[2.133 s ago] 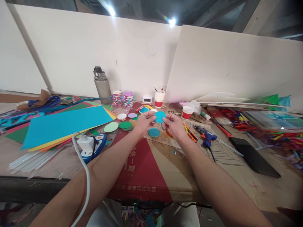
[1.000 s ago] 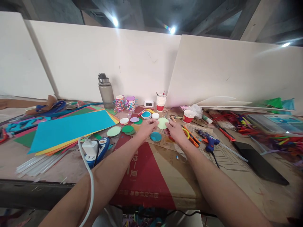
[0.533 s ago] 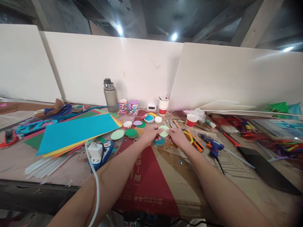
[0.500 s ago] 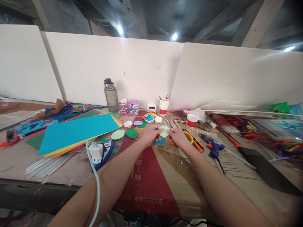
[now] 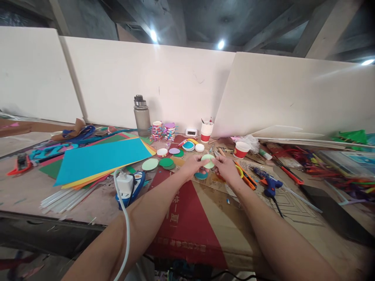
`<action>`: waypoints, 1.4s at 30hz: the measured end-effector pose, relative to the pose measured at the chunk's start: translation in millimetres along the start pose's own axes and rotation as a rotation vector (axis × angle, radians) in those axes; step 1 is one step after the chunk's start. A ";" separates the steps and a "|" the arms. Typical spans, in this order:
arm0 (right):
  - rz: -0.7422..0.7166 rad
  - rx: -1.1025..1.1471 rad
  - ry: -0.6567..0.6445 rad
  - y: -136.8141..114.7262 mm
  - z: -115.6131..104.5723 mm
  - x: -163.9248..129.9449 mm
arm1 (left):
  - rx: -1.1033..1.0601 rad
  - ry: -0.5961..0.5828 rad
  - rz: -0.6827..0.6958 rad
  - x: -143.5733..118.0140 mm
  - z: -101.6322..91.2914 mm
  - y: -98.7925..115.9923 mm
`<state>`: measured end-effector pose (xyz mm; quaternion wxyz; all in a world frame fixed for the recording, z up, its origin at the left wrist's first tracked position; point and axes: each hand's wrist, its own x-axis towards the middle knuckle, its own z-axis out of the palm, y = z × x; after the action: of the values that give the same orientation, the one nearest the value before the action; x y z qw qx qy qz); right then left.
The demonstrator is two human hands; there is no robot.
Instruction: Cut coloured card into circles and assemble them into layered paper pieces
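Observation:
Between my two hands I see a light green paper disc point(image 5: 208, 161), raised a little above the cardboard. My left hand point(image 5: 193, 167) pinches its left edge, and my right hand point(image 5: 225, 168) grips the right edge; both hide part of its rim. A blue disc point(image 5: 200, 175) lies just below on the cardboard. To the left are another pale green disc point(image 5: 150, 164), dark green discs point(image 5: 166, 163) and a lilac disc point(image 5: 174, 151). Behind my hands sit a blue-topped round piece point(image 5: 188, 146) and a white round piece point(image 5: 199, 148).
Coloured sheets point(image 5: 102, 158) and a power strip point(image 5: 137, 187) with a white cable are at left. A blue glue gun point(image 5: 271, 185), cutter point(image 5: 249, 177) and red paper cup point(image 5: 241, 149) stand right. At the back are a bottle point(image 5: 142, 119), clock point(image 5: 191, 133) and stacked cups point(image 5: 206, 132).
The whole scene has shifted slightly rightward as the head view turned a little left. Both hands keep the light green disc between them, with barely any change in grip.

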<state>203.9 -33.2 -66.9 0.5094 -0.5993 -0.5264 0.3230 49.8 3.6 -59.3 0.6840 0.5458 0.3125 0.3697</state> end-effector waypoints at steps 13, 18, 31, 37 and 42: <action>0.019 0.017 -0.013 -4.4 -0.2 -3.8 | 0.151 0.050 -0.034 1.7 -1.3 -0.2; 0.004 0.086 -0.015 -4.8 1.5 -5.1 | 0.098 0.075 -0.007 2.0 -0.2 -1.1; 0.009 0.081 -0.033 -5.1 1.1 -6.7 | 0.190 0.103 0.014 -0.3 1.1 1.5; -0.005 0.057 -0.024 -3.1 1.0 -6.0 | 0.261 0.125 0.022 -3.3 1.8 3.5; 0.001 0.031 -0.023 -2.9 1.3 -5.3 | 0.410 0.112 0.056 -2.7 0.6 4.2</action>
<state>200.7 -38.2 -65.3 0.5121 -0.5880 -0.5268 0.3383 48.1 1.5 -55.0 0.5295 0.6606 0.4036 0.3469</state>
